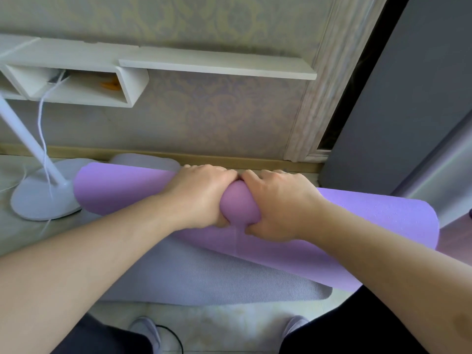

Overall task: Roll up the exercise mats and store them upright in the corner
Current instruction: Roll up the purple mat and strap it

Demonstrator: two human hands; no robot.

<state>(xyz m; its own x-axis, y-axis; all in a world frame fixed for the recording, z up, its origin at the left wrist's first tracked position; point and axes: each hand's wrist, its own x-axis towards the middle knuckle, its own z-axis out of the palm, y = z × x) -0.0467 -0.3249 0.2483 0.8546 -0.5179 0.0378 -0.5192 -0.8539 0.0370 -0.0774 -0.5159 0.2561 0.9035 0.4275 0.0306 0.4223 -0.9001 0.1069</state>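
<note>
The pale, glossy floor (212, 325) ran up to a tan skirting strip at the foot of the wall. A grey mat (204, 277) with a fine wavy texture lay flat on it, one end reaching the skirting. A rolled purple mat (357, 226) lay across the grey mat. To the left, the round white base of a stand (43, 198) sat on the floor beside the roll's end, with a thin white cord (42, 129) trailing down near it.

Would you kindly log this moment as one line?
stage: rolling | left hand: grips rolled purple foam mat | right hand: grips same roll | grey ribbed mat: flat underneath | upright storage: not yet
</note>
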